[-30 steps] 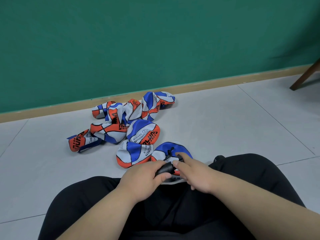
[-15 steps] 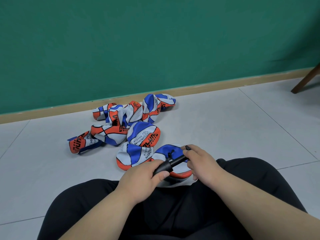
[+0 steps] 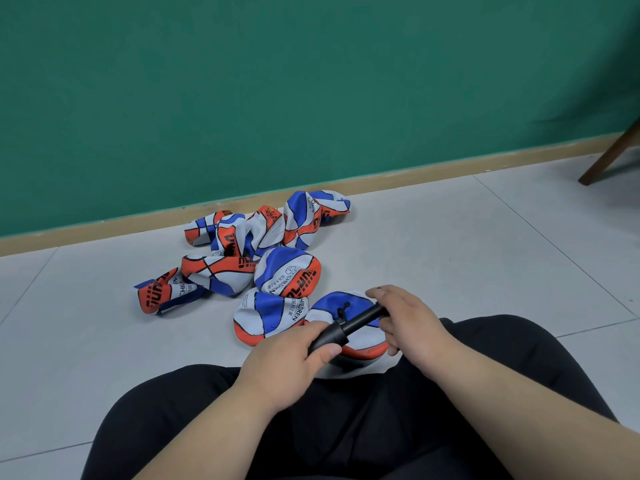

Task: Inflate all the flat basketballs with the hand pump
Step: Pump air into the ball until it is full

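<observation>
**One pump, two hands, a heap of flat balls**

The one black hand pump (image 3: 348, 326) slants over the nearest flat basketball (image 3: 332, 303), which lies on the floor (image 3: 450, 258) against the person's lap. The left hand (image 3: 287, 362) has its grip curled round the barrel. The right hand (image 3: 407, 320) has its grip closed on the handle end. Beyond lie perhaps eight more flat balls (image 3: 287, 271), overlapping too much for a sure count. One chair leg (image 3: 606, 161) stands far right.

Green wall (image 3: 311, 81), wooden skirting (image 3: 415, 174), grey tiled floor (image 3: 450, 254).
</observation>
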